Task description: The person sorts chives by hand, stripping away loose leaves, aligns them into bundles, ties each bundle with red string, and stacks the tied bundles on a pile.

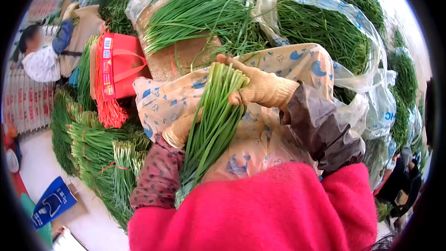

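A thick bunch of long green stalks (211,116) lies over my lap, its pale cut ends at the top and its leaves trailing down toward my pink sweater. My right hand (260,86), in a beige knit glove, is closed around the upper part near the cut ends. The gloved left hand (180,129) supports the bunch from its left side, with most of its fingers hidden behind the stalks. Beneath both hands is a patterned apron (297,65) with blue shapes. Loose green stalks (186,16) rest on a brown board (186,58) beyond my knees.
A red bag (127,60) with red ties (109,111) stands left of my lap. Tied bundles (93,144) are piled at the left. Clear plastic (376,60) surrounds more greens (320,32) at the right. Another person (42,62) sits at the upper left.
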Available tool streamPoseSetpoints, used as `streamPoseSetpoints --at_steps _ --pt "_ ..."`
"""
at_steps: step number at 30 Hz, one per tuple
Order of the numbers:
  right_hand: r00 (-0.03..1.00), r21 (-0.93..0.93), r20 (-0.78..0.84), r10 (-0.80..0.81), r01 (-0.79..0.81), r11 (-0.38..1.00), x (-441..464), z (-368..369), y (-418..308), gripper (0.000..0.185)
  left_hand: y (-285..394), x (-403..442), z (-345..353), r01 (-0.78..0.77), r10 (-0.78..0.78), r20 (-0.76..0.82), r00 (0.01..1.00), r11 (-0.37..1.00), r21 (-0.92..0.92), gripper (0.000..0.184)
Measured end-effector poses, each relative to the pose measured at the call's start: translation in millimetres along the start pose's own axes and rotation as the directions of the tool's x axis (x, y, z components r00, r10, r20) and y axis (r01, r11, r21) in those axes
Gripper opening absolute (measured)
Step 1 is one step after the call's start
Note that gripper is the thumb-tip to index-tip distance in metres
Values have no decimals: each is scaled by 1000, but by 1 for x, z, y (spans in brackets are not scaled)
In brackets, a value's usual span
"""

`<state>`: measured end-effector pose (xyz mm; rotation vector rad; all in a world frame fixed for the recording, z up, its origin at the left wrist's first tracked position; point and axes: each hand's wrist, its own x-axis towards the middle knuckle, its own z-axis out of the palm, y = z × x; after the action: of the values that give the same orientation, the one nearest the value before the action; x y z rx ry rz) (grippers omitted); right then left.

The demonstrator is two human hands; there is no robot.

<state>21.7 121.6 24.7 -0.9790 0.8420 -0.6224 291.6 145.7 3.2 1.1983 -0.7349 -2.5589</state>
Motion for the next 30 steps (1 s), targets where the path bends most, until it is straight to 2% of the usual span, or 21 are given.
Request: streamPoseSetpoints --at_steps 1,3,4,6,9,11,12,13,15,16,17,19,20,21,23,24,25,27,28,29,30 --pt "1000 4 -19 0 0 1000 -4 -2 1 112 -9 1 2 12 -12 14 1000 1000 8 61" --pt "969 -117 59 242 -234 965 -9 -5 -1 117 -25 2 8 28 -17 41 999 962 -272 60" --pt "968 -112 49 245 -239 965 -14 -4 -5 117 -31 4 11 30 -23 28 999 952 -304 61" --pt "909 -240 30 415 -396 886 -31 2 -24 120 -39 2 20 30 -25 20 999 939 -342 61" --pt "920 -259 13 391 -374 890 -52 0 -21 122 -38 1 32 4 19 58 998 927 -374 61" --pt "951 -390 -144 275 -310 867 -67 -1 -26 120 -40 3 29 -4 40 106 994 947 -323 62" --pt "973 -409 -228 -38 -61 910 -71 -7 11 112 -41 5 26 9 28 115 993 951 -310 62" --pt "972 -410 -230 -39 -60 910 -75 -10 16 112 -45 7 24 9 29 116 993 951 -308 62" --pt "901 71 -424 94 -70 995 -79 -11 17 100 -49 10 21 32 0 87 996 932 -362 60" --pt "882 181 -452 135 -58 982 -87 -9 11 77 -46 9 22 27 11 103 995 934 -356 57" --pt "884 181 -448 133 -56 982 -91 -5 8 77 -48 8 19 24 12 99 995 934 -355 57" --pt "911 84 -312 270 -257 963 -100 1 7 60 -53 11 9 82 4 172 985 868 -489 56" --pt "926 -145 -346 154 -215 966 -100 9 10 50 -56 13 7 57 51 197 979 860 -507 55" --pt "937 -374 -338 88 -219 901 -97 17 -3 48 -53 10 12 60 51 205 977 864 -499 55" --pt "884 -463 -450 128 -353 813 -87 30 -11 40 -44 1 25 20 5 58 998 900 -435 52" --pt "888 -483 -454 70 -312 818 -83 32 -4 35 -50 5 15 -11 93 157 983 889 -458 50" --pt "887 -485 -458 57 -303 820 -82 32 -6 35 -56 7 9 -16 97 159 982 894 -447 50" --pt "919 -593 -393 14 -265 761 -80 32 -10 33 -63 4 6 -74 145 80 986 818 -571 49" --pt "934 -683 -356 -41 -229 693 -78 31 -4 30 -63 -2 7 -134 151 -5 989 862 -488 49" --pt "933 -686 -355 -49 -225 692 -76 31 -6 30 -61 -4 8 -138 156 -3 988 864 -485 49" --pt "941 -750 -335 -57 -230 620 -75 32 -7 29 -57 -7 10 -108 122 -4 993 867 -487 50"
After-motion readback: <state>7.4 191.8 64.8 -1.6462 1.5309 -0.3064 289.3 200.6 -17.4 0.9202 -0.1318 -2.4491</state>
